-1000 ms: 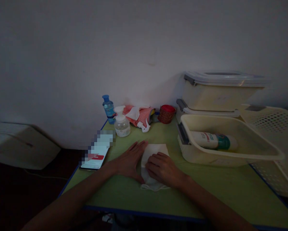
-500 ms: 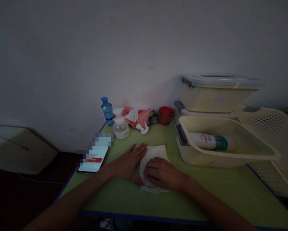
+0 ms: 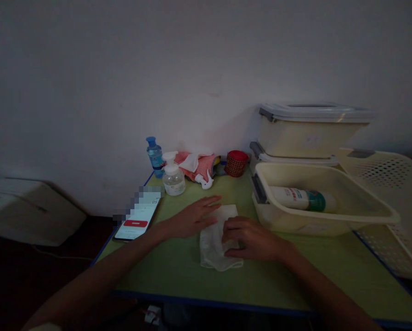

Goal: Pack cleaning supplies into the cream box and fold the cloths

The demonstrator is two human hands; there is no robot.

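Note:
A thin white cloth or tissue (image 3: 212,250), folded to a rectangle, lies on the green table (image 3: 178,276) in front of me. My left hand (image 3: 194,218) hovers over its upper left edge, fingers stretched out and apart, holding nothing. Over the cloth's right side is my right hand (image 3: 249,239), its fingers curved and thumb apart from them, with nothing visible between. Whether the right fingertips touch the cloth, I cannot tell.
A phone (image 3: 137,220) lies at the left edge. Behind stand a blue bottle (image 3: 155,158), a clear pump bottle (image 3: 174,181), a red checked cloth (image 3: 200,165) and a red woven pot (image 3: 236,164). Right, an open cream bin (image 3: 302,224) holds a spray can (image 3: 297,198), near stacked boxes (image 3: 298,138).
My left hand has lifted off the cloth and moved slightly up and right. My right hand has shifted right, its fingers opening. More of the cloth shows now.

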